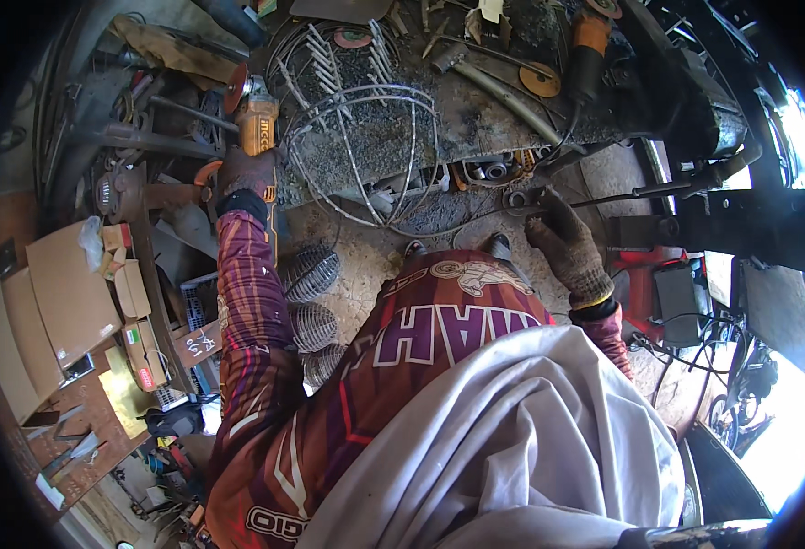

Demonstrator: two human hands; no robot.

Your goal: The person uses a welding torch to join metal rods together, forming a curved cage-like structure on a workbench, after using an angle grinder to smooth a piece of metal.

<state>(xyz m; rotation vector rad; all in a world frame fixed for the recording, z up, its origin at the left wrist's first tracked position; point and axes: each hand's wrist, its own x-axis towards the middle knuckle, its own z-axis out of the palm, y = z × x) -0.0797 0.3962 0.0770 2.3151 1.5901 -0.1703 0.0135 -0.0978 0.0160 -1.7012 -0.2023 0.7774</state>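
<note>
Clearly, yellow angle grinder (258, 128) gripped in left hand (248, 172).

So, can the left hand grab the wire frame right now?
Probably not as is: the left hand is wrapped around the orange angle grinder. The wire frame looks close by on its right, so the full hand seems the obstacle, not distance.

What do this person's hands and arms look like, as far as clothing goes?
The left hand wears a dark, worn-looking glove with a black cuff. The right hand has a grey-brown knitted glove, yellow-edged above a black band. The left sleeve is maroon with orange-brown checks; the right sleeve, partly hidden, looks reddish.
</note>
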